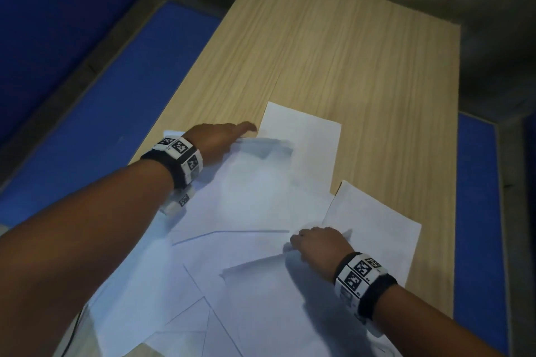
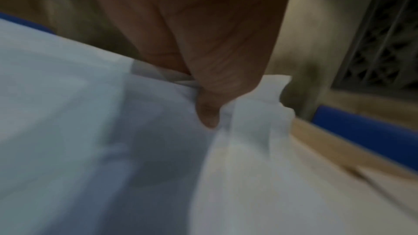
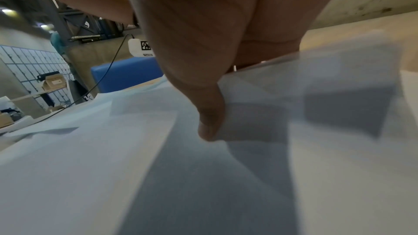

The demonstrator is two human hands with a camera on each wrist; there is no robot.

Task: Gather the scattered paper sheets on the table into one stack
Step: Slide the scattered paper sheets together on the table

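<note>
— Looking at the paper sheets (image 1: 255, 211), they lie overlapped and fanned across the near half of the wooden table (image 1: 333, 46); one sheet (image 1: 301, 136) juts toward the far end, another (image 1: 377, 223) sits by the table's right edge.

— And the hands?

— The left hand (image 1: 216, 139) is at the pile's far-left corner; the right hand (image 1: 317, 243) is on its right side. Each pinches lifted paper.

— What could go wrong?

— I'd judge creasing first: the left wrist view shows the sheet edge (image 2: 267, 96) already rippled beside the thumb (image 2: 208, 110), so a hard pull could fold it. Loose sheets might also slide off the table's near edge if dragged unevenly.

— Do the views differ?

— Yes. Only the head view shows the whole spread and both outlying sheets. The right wrist view shows its thumb (image 3: 210, 122) pressed on a raised sheet, plus a cable (image 3: 108, 74) and blue pad (image 3: 126, 74) beyond the table's left side. Both wrist views are blurred.
</note>
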